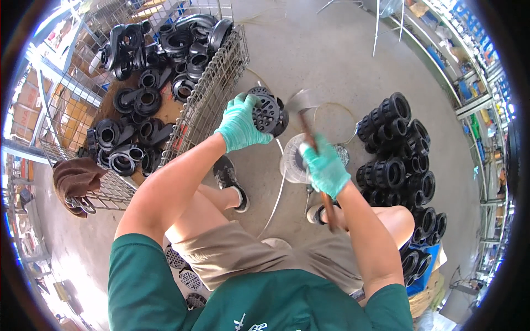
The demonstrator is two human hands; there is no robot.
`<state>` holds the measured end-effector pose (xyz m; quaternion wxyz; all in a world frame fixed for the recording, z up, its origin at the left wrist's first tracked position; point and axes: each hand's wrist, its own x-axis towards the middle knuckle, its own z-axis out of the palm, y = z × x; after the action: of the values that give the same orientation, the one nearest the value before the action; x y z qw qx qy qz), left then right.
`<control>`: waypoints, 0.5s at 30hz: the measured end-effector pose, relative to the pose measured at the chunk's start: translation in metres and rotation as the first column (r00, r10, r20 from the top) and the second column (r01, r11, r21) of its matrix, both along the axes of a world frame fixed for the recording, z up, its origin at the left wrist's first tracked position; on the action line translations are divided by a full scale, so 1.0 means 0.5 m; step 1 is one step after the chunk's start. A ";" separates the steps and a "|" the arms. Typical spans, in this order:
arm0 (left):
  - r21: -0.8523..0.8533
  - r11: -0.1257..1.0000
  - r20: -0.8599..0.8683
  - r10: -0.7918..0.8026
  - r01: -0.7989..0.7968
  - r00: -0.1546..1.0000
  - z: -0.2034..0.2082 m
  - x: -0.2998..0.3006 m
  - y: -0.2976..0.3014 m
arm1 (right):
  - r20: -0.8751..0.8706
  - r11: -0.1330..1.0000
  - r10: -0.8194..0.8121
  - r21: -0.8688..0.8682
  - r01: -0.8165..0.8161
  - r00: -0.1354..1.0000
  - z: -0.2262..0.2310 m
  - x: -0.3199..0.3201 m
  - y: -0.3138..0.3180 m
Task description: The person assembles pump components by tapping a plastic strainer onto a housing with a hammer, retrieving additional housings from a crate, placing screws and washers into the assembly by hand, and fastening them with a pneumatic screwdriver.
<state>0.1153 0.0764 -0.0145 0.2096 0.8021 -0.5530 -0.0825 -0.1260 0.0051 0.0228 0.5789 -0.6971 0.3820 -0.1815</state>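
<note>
Hands apart, the left hand [241,126] grips the perforated part [266,113] at 12 o'clock, probably to steady it for the hammer [307,129] clasped mid-handle by the right hand [327,170] at 3. The cage [212,91] edge limits room at 10, stacked rings [383,174] farther out at 3; floor [337,66] opens toward 1.

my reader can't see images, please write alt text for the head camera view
The left hand, green-gloved, holds a black perforated part while the right hand, gloved alike, grips a brown-handled, hammer-like tool. A wire basket of black fittings stands left, stacked black ringed parts right.
</note>
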 end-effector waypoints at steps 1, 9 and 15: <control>-0.005 0.999 0.061 0.041 -0.040 0.997 -0.001 -0.003 -0.008 | -0.204 0.963 0.103 0.267 -0.046 0.974 -0.004 -0.002 -0.014; -0.357 0.932 -0.265 -0.030 -0.069 0.964 0.011 0.094 -0.033 | 0.043 0.970 -0.059 -0.233 0.067 0.997 0.134 -0.016 0.008; -0.365 0.921 -0.800 -0.233 -0.140 0.553 0.012 0.110 -0.028 | 0.086 0.988 -0.145 -0.043 0.149 0.986 0.171 -0.098 0.016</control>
<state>0.1701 0.0623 -0.0086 0.5972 0.5937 -0.4140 -0.3458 -0.1751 0.0129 0.1085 0.5616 -0.6731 0.4038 -0.2617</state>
